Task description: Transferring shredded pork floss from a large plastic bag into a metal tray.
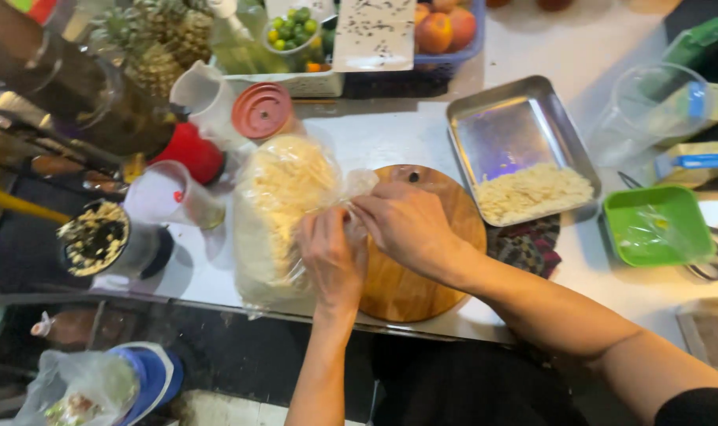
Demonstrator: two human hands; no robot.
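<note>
1. Left hand point(333, 254): fingers curled tight on the neck of the clear plastic bag of pale shredded food point(278, 213), pinching the film at the bag's right side.
2. Right hand point(406, 225): clenched on the same bunched film, just right of the left hand's grip, fingertips touching the plastic.
3. Bag lies on the white counter point(374, 134), its bulk left of and above the grip; its gathered opening overlaps the left edge of the round wooden cutting board point(422, 292).
4. Board sits under and right of both hands.
5. Up and right of the grip: rectangular steel tray point(501, 130) with a heap of the same pale shreds in its near end.
6. Further right: green square plastic container point(657, 226), with clear film inside.
7. Just above the bag: a jar with a round reddish lid point(262, 110).
8. Left of the grip: dark cup holding chopped bits point(95, 237).
</note>
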